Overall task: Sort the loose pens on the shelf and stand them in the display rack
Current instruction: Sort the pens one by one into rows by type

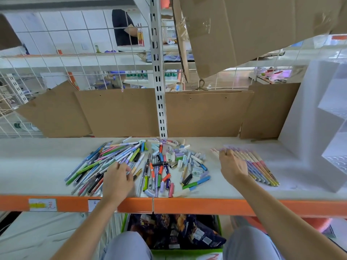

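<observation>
Your knees in pale trousers frame a green crate (219,231) of dark packets on the floor under the shelf. Above it runs the shelf's orange front rail (187,205), carrying a paper label (42,204) marked in yellow at its left end.

Both your forearms reach over that rail onto the white shelf (37,166). Your left hand (118,182) sits on the near right edge of the big pile of loose pens (105,164), its fingers curled down among the barrels; whether they actually pinch one pen, you cannot tell from this angle. Your right hand (232,166) lies well apart from it, fingers straight and released, resting flat on the left side of a sorted row of pastel pens (261,166) laid side by side and fanned toward the back.

Between your hands spreads a second heap of short pens and loose caps (178,162), in orange, green, lilac and pale blue.

At the far right of the shelf stands the white display rack (319,128), stepped in tiers, with no pens visible in it.

Behind the pens, brown cardboard sheets (120,113) line the back, split by a slotted white upright (159,91). Beyond the wire grid (56,44), a person in dark clothes (122,27) stands at another counter.
</observation>
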